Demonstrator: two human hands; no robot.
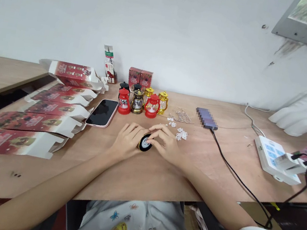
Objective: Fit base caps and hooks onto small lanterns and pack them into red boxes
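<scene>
Both my hands meet on the wooden table [137, 175] around a small black lantern toy [145, 143] lying on its side, its round white base facing me. My left hand [128, 140] wraps it from the left with fingers curled. My right hand [166, 143] pinches its top and right side. Just behind them stand several small lanterns: a red one [124, 102], a black and gold one [137, 102], another red one [152, 106] and two gold ones [162, 101].
A black phone in a pink case [102, 112] lies left of the lanterns. Flat red printed cartons [54, 107] fan out on the left. Small white bits [181, 134] and wire hooks [182, 115] lie to the right, then a power bank [206, 118] with cable and a white power strip [275, 158].
</scene>
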